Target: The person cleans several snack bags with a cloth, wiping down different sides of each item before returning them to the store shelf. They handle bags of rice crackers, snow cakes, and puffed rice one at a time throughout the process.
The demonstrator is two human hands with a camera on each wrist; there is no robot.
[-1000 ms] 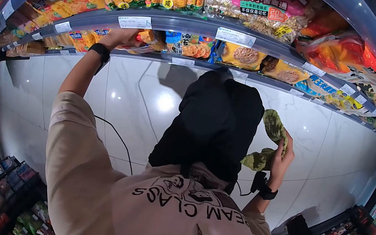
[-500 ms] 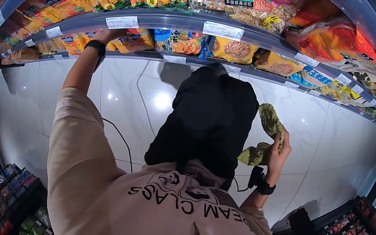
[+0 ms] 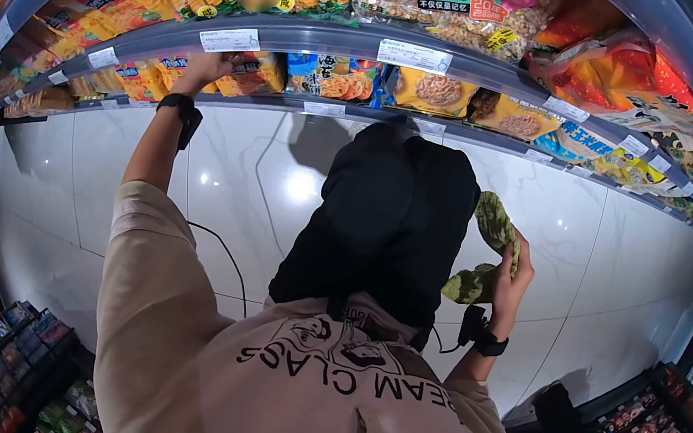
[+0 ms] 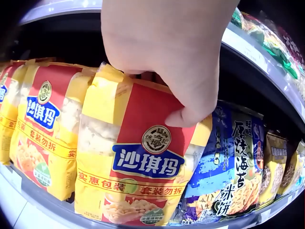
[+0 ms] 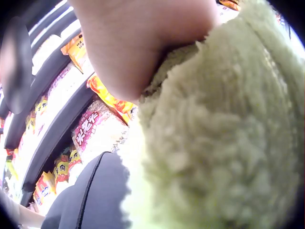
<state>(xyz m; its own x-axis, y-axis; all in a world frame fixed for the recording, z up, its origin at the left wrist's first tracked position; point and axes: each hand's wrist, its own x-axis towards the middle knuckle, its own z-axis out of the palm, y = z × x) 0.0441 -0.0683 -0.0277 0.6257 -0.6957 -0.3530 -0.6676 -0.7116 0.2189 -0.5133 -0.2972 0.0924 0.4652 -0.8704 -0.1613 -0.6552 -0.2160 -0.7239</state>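
Note:
My left hand (image 3: 205, 71) reaches under the upper shelf to a yellow and red bag of sachima (image 4: 143, 143) on the lower shelf. In the left wrist view the hand (image 4: 167, 57) comes over the bag's top edge, its thumb on the front face and the other fingers hidden behind. The bag stands upright between a similar sachima bag (image 4: 45, 124) and a blue pack of rice crackers (image 4: 228, 162). Down beside the right knee, my right hand (image 3: 515, 288) grips a fuzzy green cloth (image 3: 494, 219). That cloth (image 5: 228, 133) fills much of the right wrist view.
Above the left hand runs the upper shelf's edge (image 3: 304, 35) with price labels, carrying a large pink bag of puffed snacks (image 3: 459, 0). Yellow packs (image 3: 429, 92) continue along the lower shelf. A thin black cable (image 3: 229, 251) crosses the white tiled floor (image 3: 228, 149).
The left hand first went deeper under the shelf, then drew back slightly, with its fingers now showing at the bag. The head view has shifted a little. The right hand keeps hold of the cloth.

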